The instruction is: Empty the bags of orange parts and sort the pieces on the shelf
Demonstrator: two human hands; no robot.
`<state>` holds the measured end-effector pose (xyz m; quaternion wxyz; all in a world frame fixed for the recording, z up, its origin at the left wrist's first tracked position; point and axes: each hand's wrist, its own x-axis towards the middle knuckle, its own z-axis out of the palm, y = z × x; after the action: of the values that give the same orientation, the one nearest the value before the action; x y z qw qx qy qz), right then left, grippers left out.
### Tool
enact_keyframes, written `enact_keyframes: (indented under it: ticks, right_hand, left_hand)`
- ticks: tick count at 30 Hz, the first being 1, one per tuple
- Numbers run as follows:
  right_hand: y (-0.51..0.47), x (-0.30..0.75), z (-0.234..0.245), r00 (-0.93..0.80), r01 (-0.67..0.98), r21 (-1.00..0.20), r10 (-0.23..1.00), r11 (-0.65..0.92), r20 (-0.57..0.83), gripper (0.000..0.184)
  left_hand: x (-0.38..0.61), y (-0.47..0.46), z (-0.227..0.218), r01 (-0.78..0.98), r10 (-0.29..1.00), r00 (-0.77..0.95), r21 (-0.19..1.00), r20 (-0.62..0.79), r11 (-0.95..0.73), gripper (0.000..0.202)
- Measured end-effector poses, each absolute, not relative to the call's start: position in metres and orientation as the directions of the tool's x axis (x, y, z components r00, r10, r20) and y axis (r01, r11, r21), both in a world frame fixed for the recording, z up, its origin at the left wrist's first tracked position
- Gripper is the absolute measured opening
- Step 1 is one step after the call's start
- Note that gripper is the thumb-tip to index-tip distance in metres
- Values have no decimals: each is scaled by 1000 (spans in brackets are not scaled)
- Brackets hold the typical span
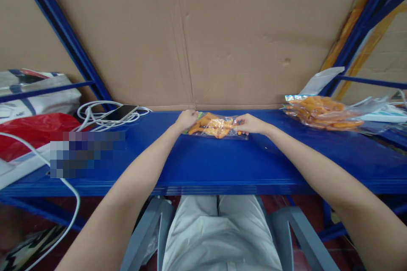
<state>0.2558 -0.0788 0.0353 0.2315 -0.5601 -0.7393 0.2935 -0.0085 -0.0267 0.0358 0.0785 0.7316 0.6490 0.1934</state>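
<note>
A clear plastic bag [216, 126] with orange pieces inside lies on the blue shelf [222, 165], between my two hands. My left hand [187, 119] closes on the bag's left end, where a bit of green print shows. At the opposite end, my right hand [249, 124] pinches the plastic, with thumb and fingers together. What the orange pieces are, I cannot make out through the shiny film.
More clear bags of orange pieces [318, 112] lie in a pile at the right. On the left are a phone [121, 113], a coiled white cable [92, 112] and a red bag [38, 131]. A cardboard panel [190, 38] stands behind, between blue metal posts [60, 25].
</note>
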Motion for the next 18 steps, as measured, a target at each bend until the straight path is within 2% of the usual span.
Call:
enact_keyframes:
  ticks: [3,7,11,14,18]
  right_hand:
    - [-74,259,29,-259,615,-764,965,194,36,9]
    - [-68,260,23,-246,542,-814,965,211,86,11]
    - [-66,260,21,-298,488,-846,952,215,70,23]
    - [-64,262,20,-342,458,-863,938,212,49,31]
    - [-63,264,19,-353,440,-875,935,203,40,35]
  left_hand:
    - [-5,-26,33,868,965,194,427,176,-252,45]
    - [-6,-25,30,849,926,278,385,256,-361,52]
    - [-7,-27,27,870,909,285,316,304,-378,66]
    - [-6,-29,29,892,913,285,268,291,-364,67]
    - [-8,-28,33,877,919,308,299,248,-375,65]
